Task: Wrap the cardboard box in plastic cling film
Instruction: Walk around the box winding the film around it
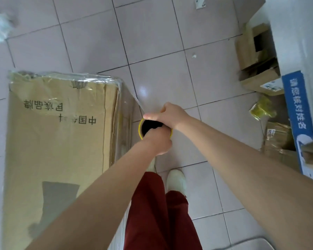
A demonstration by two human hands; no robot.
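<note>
A large flat cardboard box [58,138] with printed characters stands on the tiled floor at the left, clear film covering its far end and right side. Just right of it I hold the cling film roll [141,129], seen end-on as a yellow-rimmed dark tube. My left hand [158,141] has its fingers curled into the core from the near side. My right hand [170,114] grips the roll's far rim, thumb lying across the top. A taut strip of film [136,100] runs from the roll to the box's far right corner.
Opened cardboard boxes [257,58] and a blue-and-white carton [298,109] crowd the right side, with crumpled yellow scraps [262,109] on the floor. My legs in red trousers and a white shoe [176,179] stand below the roll. Grey tiles stretch ahead.
</note>
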